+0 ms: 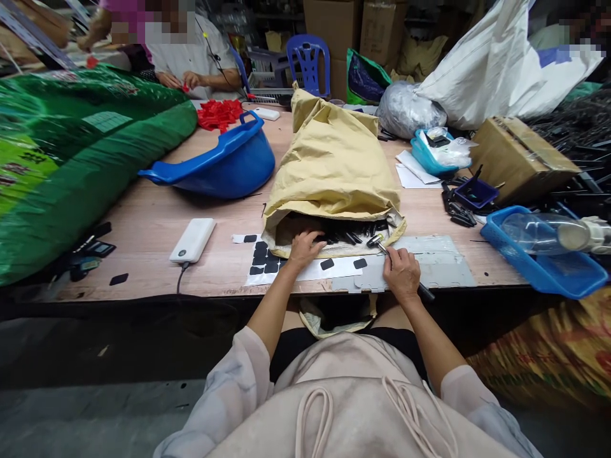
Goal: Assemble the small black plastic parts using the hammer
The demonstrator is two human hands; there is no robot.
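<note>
A tan paper-like sack [334,165] lies on the table with its mouth towards me, and many slim black pieces [351,235] show inside. My left hand [305,248] is at the left of that mouth, fingers curled among the black pieces; what they pinch is hidden. In my right hand [401,272] is a small hammer [380,245] with a metal head, a yellowish face and a dark grip, its head close to the sack's lower right edge. Beneath my hands lies a white backing sheet [310,272] bearing black rounded stickers [260,257], beside a grey board [443,261].
Left stand a white power bank [193,240] with a cable, a blue basin [229,162] and a big green bag [95,140]. On the right are a blue tray [573,270] holding a clear bottle, and a cardboard box [520,159]. Across the table a person handles red pieces [219,114].
</note>
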